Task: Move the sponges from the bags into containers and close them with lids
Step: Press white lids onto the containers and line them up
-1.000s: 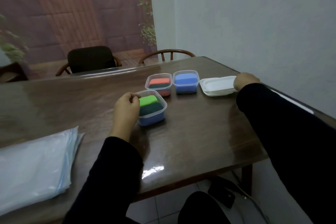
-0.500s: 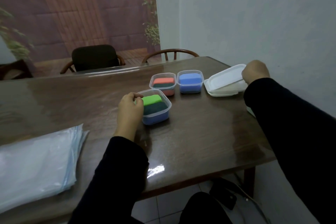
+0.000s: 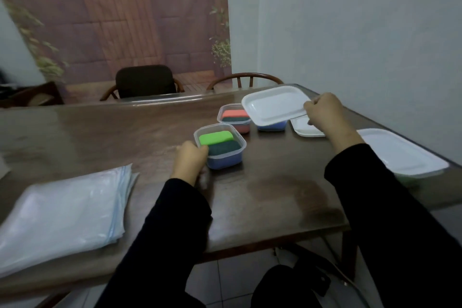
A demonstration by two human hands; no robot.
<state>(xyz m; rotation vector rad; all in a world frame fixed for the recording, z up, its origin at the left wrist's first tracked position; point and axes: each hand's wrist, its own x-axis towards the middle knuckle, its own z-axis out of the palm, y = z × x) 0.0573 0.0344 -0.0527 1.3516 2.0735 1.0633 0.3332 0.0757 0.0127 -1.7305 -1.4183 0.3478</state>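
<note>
The right hand [image 3: 325, 115] pinches the near right edge of a white rectangular plastic lid [image 3: 273, 105], held tilted in the air above the blue sponge's clear container [image 3: 272, 127], which it partly hides. Just below those fingers a second white lid [image 3: 303, 129] lies flat on the dark wooden table [image 3: 275, 195]; further right, near the table's edge, sits a lidded container [image 3: 402, 155]. The left hand [image 3: 190, 160] curls against the near left rim of the clear tub holding a green sponge [image 3: 220, 149]. Beyond it stands the clear tub with an orange sponge [image 3: 235, 117]. Bare tabletop lies between the forearms. Left of the left hand, a stack of clear plastic bags [image 3: 62, 212] reaches the table's near edge.
</note>
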